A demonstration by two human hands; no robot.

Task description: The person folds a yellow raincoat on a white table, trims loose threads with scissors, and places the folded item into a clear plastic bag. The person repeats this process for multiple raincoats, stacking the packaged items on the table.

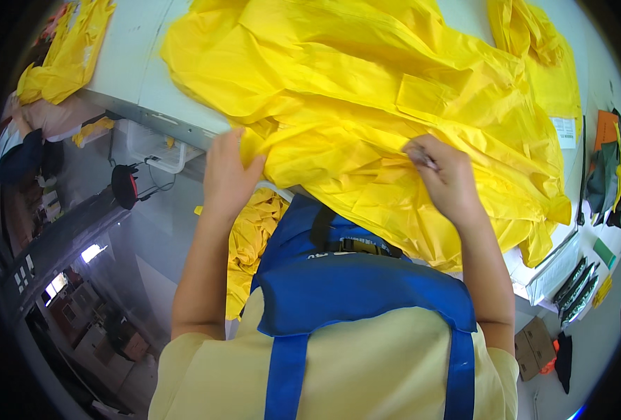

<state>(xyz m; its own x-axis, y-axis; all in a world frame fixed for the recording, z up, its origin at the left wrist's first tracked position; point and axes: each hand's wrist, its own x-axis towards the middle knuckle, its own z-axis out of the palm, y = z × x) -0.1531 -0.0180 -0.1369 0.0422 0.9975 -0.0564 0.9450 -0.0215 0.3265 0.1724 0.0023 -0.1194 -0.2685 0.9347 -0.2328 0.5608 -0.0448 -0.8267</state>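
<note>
Both hands grip one big yellow garment [366, 91]: the left hand [228, 171] pinches its near edge, and the right hand [445, 178] is closed on a fold beside it. Beyond the hands, this garment spreads over the white table [125, 63], and another yellow piece [69, 52] lies far left.

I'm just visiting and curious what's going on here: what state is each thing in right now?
Yellow garment: spread crumpled across the table.
Left hand: gripping the garment's near edge.
Right hand: pinching a fold.
Second yellow garment: bunched, far left.
Blue strap buckle: fastened.
</note>
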